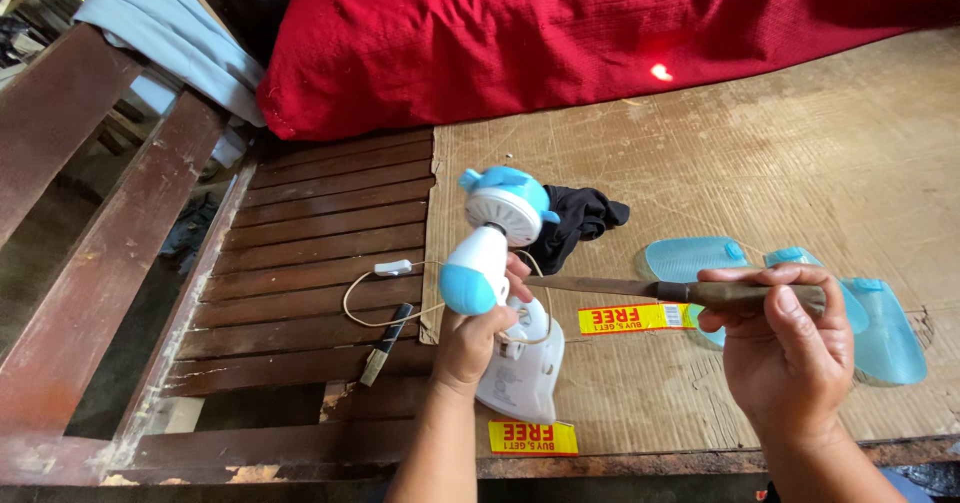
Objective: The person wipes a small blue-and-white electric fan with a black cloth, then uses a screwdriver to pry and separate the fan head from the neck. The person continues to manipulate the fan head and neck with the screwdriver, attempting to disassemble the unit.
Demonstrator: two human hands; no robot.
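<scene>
The left hand (470, 338) is clamped around the stem of a white-and-blue fan motor unit (495, 253), held upright above the cardboard sheet (780, 153). The right hand (790, 348) is closed on the wooden handle of a knife (640, 288); its tip is hidden behind the left fingers. Blue fan blades (880, 328) lie partly covered by the right hand.

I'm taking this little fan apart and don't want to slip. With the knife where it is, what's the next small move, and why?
Probably ease the knife tip slowly into the fan body's seam: the right hand aims its blade at the neck, beside the left hand fingers gripping there.
</scene>
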